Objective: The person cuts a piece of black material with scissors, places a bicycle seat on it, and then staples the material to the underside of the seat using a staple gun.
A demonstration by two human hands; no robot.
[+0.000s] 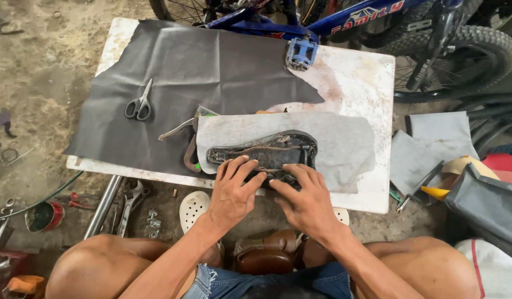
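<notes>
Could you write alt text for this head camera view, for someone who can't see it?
Seen from above, a seated person's left hand and right hand press on an upturned black bicycle saddle lying on a grey sheet of cover material on a worn white table. Grey-handled scissors rest on a larger dark sheet; a blue bicycle stands behind.

- The floor (40, 72) is bare, dusty earth or rough concrete, grey-brown, filling the upper left of the frame.
- A low white counter (361, 83) stands mid-frame, its top stained and worn.
- A blue bicycle (344, 19) leans along the top edge, its knobby tyre (483, 50) at upper right.
- Wrenches (128, 207) and small metal parts lie on the ground at lower left.
- Grey sheet scraps (433, 144) are piled at the right.
- Light is flat, even daylight.
</notes>
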